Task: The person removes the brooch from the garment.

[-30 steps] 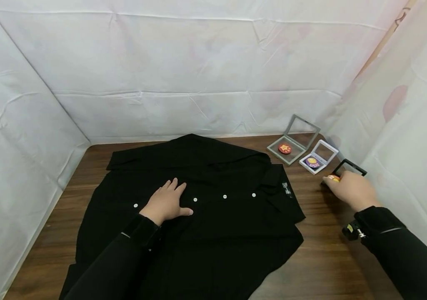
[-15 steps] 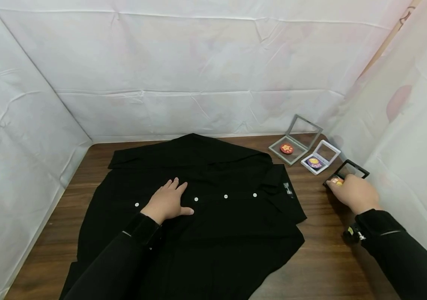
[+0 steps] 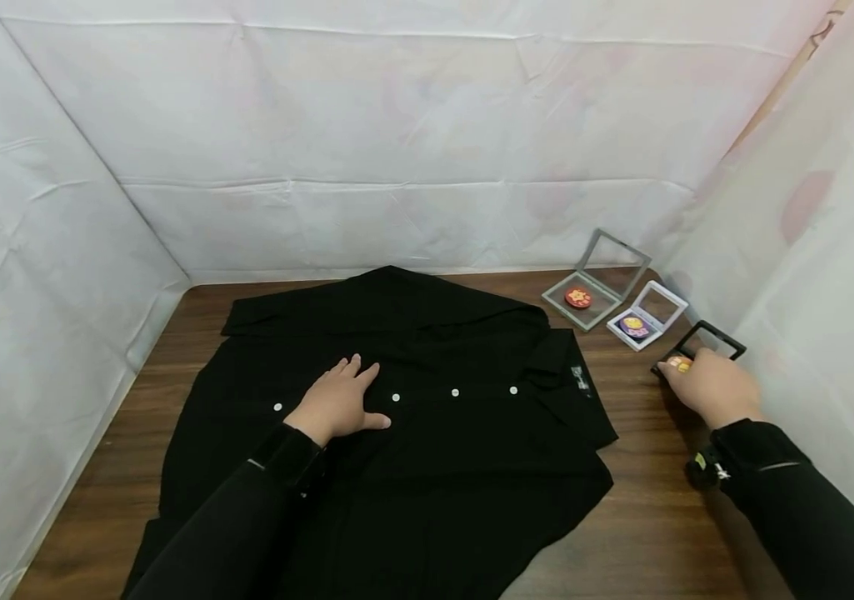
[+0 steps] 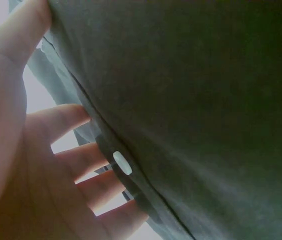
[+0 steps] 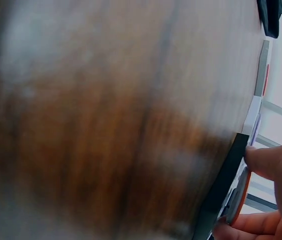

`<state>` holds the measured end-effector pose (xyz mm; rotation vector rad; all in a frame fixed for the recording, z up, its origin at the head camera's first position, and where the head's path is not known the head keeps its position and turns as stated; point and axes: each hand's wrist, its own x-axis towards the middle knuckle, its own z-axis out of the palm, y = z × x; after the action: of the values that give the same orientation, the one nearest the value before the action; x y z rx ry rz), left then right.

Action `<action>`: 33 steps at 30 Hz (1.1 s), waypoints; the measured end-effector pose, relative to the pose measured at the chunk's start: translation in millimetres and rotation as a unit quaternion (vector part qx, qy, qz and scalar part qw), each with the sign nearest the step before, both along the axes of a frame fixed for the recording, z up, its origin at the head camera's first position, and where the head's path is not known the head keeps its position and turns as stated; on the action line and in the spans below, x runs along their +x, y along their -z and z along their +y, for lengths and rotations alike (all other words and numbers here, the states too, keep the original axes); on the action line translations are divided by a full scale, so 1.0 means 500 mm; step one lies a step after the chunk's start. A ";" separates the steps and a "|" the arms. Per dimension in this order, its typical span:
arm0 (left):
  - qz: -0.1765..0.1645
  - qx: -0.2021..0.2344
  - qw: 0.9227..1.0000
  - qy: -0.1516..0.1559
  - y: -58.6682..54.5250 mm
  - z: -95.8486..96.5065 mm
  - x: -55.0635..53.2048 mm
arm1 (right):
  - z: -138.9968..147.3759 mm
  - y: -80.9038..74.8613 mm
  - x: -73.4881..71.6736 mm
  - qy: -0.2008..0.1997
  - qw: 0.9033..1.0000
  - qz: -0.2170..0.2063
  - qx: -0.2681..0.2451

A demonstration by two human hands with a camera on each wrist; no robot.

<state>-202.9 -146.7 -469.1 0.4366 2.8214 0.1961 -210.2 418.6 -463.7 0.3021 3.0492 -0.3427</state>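
A black buttoned shirt [image 3: 427, 450] is spread over the table, and my left hand [image 3: 332, 404] rests on it with fingers spread. In the left wrist view its fingers [image 4: 83, 155] lie by the button placket and a white button [image 4: 122, 163]. At the right, my right hand [image 3: 719, 387] pinches a round orange-and-yellow badge [image 3: 680, 363] at a small black hinged case [image 3: 732, 345] with its lid raised. The right wrist view shows the badge [image 5: 239, 195] edge-on between thumb and fingers, against the case [image 5: 221, 185]. Part of the case is hidden behind the hand.
Beyond the black case stand an open white case [image 3: 659, 300] with a purple badge [image 3: 634, 325] and an open grey case [image 3: 597, 310] with a red badge [image 3: 578, 297]. White curtains [image 3: 427, 150] enclose the brown wooden table [image 3: 666, 517] at the back and sides.
The right hand has brought the badge down onto the base of the black case, whose front edge now shows. My left hand has stayed in place on the shirt. The view has shifted slightly.
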 end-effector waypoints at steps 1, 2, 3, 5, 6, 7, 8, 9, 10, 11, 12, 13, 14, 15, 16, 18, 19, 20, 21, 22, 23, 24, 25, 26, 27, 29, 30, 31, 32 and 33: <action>0.001 0.001 1.000 0.002 0.001 0.000 -0.001 | 0.003 0.002 0.000 -0.003 1.000 0.000 0.001; 0.002 0.001 1.000 0.003 0.001 0.000 -0.001 | 0.005 0.003 -0.001 -0.005 1.000 0.001 0.003; 0.002 0.001 1.000 0.004 0.002 0.000 -0.002 | 0.008 0.004 -0.001 -0.008 1.000 0.004 0.005; 0.002 0.000 1.000 0.003 0.002 0.000 -0.003 | 0.010 0.004 -0.002 -0.011 1.000 0.004 0.006; 0.002 0.001 1.000 0.003 0.002 0.000 -0.003 | 0.010 0.004 -0.002 -0.010 1.000 0.004 0.006; 0.001 0.002 1.000 0.003 0.002 0.000 -0.003 | 0.009 0.004 -0.002 -0.010 1.000 0.004 0.007; 0.001 0.003 1.000 0.003 0.002 0.000 -0.003 | 0.008 0.004 -0.002 -0.008 1.000 0.003 0.007; 0.001 0.003 1.000 0.003 0.002 0.000 -0.003 | 0.007 0.004 -0.003 -0.006 1.000 0.004 0.006; 0.001 0.004 1.000 0.004 0.001 0.000 -0.003 | 0.005 0.003 -0.002 -0.003 1.000 0.003 0.005; 0.002 0.004 1.000 0.004 0.000 0.000 -0.003 | 0.003 0.002 -0.003 -0.001 1.000 0.004 0.004; 0.002 0.004 1.000 0.004 0.000 0.000 -0.003 | 0.002 0.003 -0.004 -0.001 1.000 0.006 0.004; 0.002 0.004 1.000 0.004 -0.001 0.000 -0.003 | 0.001 0.004 -0.005 -0.002 1.000 0.008 0.003; 0.001 0.003 1.000 0.004 -0.002 0.000 -0.003 | 0.000 0.005 -0.006 -0.002 1.000 0.011 0.002; 0.002 0.002 1.000 0.005 -0.002 0.001 -0.003 | 0.000 0.006 -0.008 -0.004 1.000 0.015 0.002; 0.002 0.002 1.000 0.004 -0.003 0.001 -0.003 | 0.000 0.008 -0.009 -0.006 1.000 0.019 0.002; 0.000 0.001 1.000 0.004 -0.003 0.002 -0.004 | 0.000 0.010 -0.011 -0.008 1.000 0.021 0.001; 0.000 0.001 1.000 0.004 -0.003 0.002 -0.004 | 0.000 0.010 -0.012 -0.008 1.000 0.020 0.001; -0.001 0.001 1.000 0.005 -0.003 0.003 -0.005 | -0.001 0.009 -0.011 -0.006 1.000 0.017 0.002; -0.002 0.001 1.000 0.006 -0.003 0.003 -0.005 | -0.002 0.008 -0.010 -0.002 1.000 0.011 0.002; -0.004 0.000 1.000 0.005 -0.002 0.004 -0.005 | -0.003 0.007 -0.009 0.002 1.000 0.003 0.003; -0.006 -0.001 1.000 0.005 -0.002 0.004 -0.005 | -0.004 0.005 -0.008 0.008 1.000 -0.006 0.004; -0.008 -0.002 1.000 0.005 -0.001 0.004 -0.005 | -0.005 0.004 -0.007 0.013 1.000 -0.014 0.005; -0.007 -0.002 1.000 0.005 -0.001 0.005 -0.005 | -0.005 0.004 -0.006 0.017 1.000 -0.019 0.007; -0.007 -0.002 1.000 0.004 -0.001 0.005 -0.006 | -0.006 0.003 -0.005 0.023 0.999 -0.026 0.008; -0.008 -0.002 1.000 0.003 -0.001 0.006 -0.006 | -0.006 0.002 -0.004 0.027 0.999 -0.030 0.008; -0.006 -0.001 1.000 0.002 -0.001 0.006 -0.005 | -0.006 0.002 -0.003 0.032 0.999 -0.031 0.007; -0.005 0.000 1.000 0.002 -0.001 0.006 -0.005 | -0.006 0.002 -0.002 0.034 0.999 -0.030 0.005; -0.006 0.000 1.000 0.001 -0.001 0.006 -0.005 | -0.006 0.003 -0.001 0.036 0.999 -0.030 0.002; -0.007 0.000 1.000 0.000 0.000 0.006 -0.004 | -0.005 0.004 0.001 0.037 0.999 -0.031 0.000; -0.009 0.000 1.000 0.000 0.000 0.006 -0.003 | -0.005 0.005 0.002 0.036 0.999 -0.030 -0.001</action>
<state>-204.5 -144.0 -469.1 0.4326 2.8045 0.1977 -209.3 416.2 -466.2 0.4150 2.9853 -0.3345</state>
